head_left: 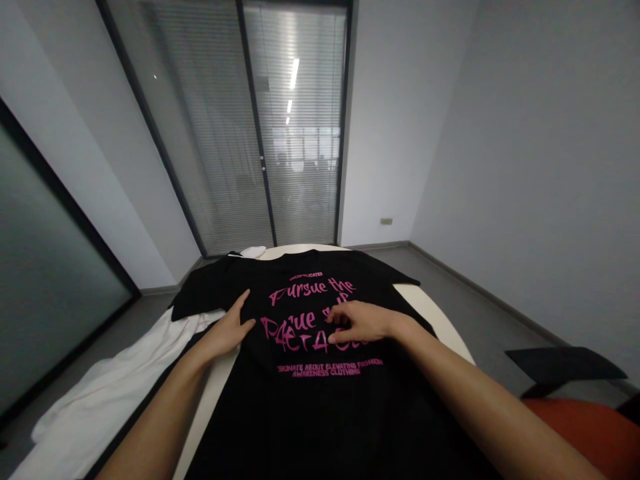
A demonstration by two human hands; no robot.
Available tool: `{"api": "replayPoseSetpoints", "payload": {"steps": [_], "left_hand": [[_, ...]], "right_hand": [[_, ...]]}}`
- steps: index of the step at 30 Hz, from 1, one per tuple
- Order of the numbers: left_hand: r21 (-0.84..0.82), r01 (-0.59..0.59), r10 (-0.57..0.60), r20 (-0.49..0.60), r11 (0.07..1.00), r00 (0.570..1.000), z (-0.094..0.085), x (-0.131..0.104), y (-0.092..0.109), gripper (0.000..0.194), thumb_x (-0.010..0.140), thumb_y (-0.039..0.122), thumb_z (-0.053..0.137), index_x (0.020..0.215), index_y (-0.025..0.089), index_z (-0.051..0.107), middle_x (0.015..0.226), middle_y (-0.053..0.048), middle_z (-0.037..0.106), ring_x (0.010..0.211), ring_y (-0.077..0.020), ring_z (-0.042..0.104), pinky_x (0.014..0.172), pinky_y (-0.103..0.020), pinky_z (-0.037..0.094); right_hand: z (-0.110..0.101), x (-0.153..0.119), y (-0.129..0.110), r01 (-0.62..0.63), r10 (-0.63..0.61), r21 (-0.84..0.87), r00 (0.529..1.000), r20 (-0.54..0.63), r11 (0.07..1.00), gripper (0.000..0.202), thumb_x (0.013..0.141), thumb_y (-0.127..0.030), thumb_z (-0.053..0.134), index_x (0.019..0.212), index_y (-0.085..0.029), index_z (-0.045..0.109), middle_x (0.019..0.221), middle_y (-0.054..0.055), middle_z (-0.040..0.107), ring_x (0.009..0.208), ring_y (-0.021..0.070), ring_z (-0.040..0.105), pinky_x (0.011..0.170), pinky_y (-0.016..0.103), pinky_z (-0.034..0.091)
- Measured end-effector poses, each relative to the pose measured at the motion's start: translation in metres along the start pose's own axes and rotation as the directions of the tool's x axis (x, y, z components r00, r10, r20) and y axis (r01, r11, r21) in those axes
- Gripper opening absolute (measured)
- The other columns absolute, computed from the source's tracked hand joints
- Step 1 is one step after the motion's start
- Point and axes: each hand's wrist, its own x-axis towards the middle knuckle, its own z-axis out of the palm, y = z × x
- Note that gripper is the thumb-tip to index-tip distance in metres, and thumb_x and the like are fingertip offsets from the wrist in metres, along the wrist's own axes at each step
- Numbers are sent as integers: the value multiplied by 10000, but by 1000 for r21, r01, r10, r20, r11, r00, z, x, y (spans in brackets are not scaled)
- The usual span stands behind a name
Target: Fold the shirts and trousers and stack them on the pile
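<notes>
A black T-shirt with pink lettering lies spread out, its neck at the far end and its sleeves out to both sides. My left hand is at the shirt's left side below the sleeve, fingers stretched and apart, with nothing held. Over the lettering in the middle is my right hand, its fingers bent but apart and no cloth visibly gripped. Whether the right fingertips touch the fabric I cannot tell. Part of the printed words is hidden behind that hand.
The shirt rests on a pale table with a rounded edge. White cloth hangs at the left side, and a small white item lies at the far edge. An orange chair with a dark armrest stands right. Glass doors are beyond.
</notes>
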Motion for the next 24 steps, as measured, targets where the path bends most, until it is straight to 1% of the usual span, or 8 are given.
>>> {"api": "replayPoseSetpoints", "payload": {"steps": [3,6,8,11,15,18,20,24], "left_hand": [[-105,19,-9,89,994,996,-1,-6,3,888,829,286,569,1589,130,136,1630,-122,231,1485,-219,279,1210,-364,258],[-143,56,-42,97,988,994,-2,-7,4,840,841,340,586,1578,175,220,1585,-103,355,1440,-224,377,1185,-357,318],[-55,62,-60,34,997,998,-3,-5,3,777,830,359,598,1532,150,337,1565,-111,395,1429,-237,396,1186,-357,313],[173,107,-95,-77,979,992,-3,0,-2,673,820,340,592,1428,74,479,1516,-159,459,1411,-261,423,1188,-360,303],[362,171,-119,-162,916,980,-3,5,-11,620,876,336,520,1399,4,499,1470,-210,498,1384,-275,459,1178,-353,311],[384,169,-138,-107,908,985,0,7,-16,593,907,369,468,1361,-6,544,1445,-214,525,1365,-282,481,1167,-357,324],[376,175,-144,-109,910,983,2,8,-17,578,921,396,434,1338,21,576,1435,-197,541,1355,-282,493,1158,-365,336],[325,185,-149,-134,927,980,4,9,-14,578,938,461,394,1270,54,637,1397,-187,580,1330,-283,521,1138,-363,358]], "right_hand": [[11,4,-8,54,-56,-73,998,-35,996,772,791,-705,635,1337,-161,577,1220,135,643,1070,273,621,928,384,484],[22,5,-9,74,-93,-157,989,-118,985,699,875,-655,569,1351,-144,556,1213,151,629,1127,291,591,997,437,452],[29,4,-7,91,-130,-205,974,-186,975,556,957,-585,479,1293,-153,584,1162,133,641,1093,270,602,1020,449,434],[37,-1,-3,105,-170,-246,951,-259,964,441,1014,-514,396,1207,-174,601,1099,104,650,1047,238,606,1011,432,434],[42,-6,-6,130,-215,-292,934,-284,948,356,1006,-464,440,1150,-174,588,1095,98,637,1021,223,590,965,394,449],[47,-4,-28,237,-346,-374,902,-257,896,277,977,-390,503,1118,-174,605,1131,101,627,1018,220,571,915,366,452],[54,2,-54,368,-471,-403,860,-195,838,241,967,-374,523,1084,-193,631,1112,79,642,1001,207,573,894,350,446],[79,22,-109,636,-693,-321,713,-103,702,298,978,-473,524,1034,-225,680,1121,20,685,994,165,594,850,301,448]]}}
